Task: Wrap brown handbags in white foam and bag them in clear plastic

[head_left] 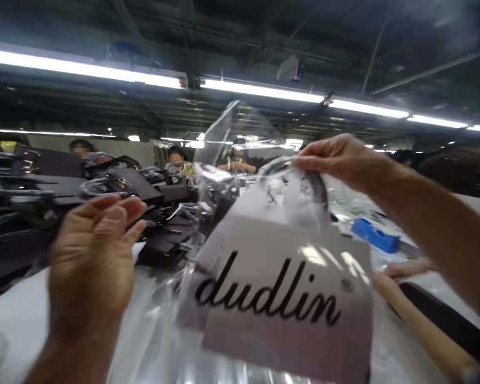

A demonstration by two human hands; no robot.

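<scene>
A handbag (288,336) hangs in front of me inside a clear plastic bag (220,136) printed with black "dudlin" lettering. My right hand (336,157) pinches the bag's curved handle (320,192) at the top, where the plastic is gathered around it. The upper part of the plastic stands up loose to the left of the handle. Off to the left, my left hand (98,261) is raised with its fingers loosely bent and slightly apart. Nothing shows in it, and it does not touch the handbag.
Many dark handbags (136,184) with wrapped handles are heaped at the left and back. A blue tape dispenser (376,236) sits on the right. Another person's forearm (412,320) reaches in at the lower right, beside a dark flat piece (448,320). More people are farther back.
</scene>
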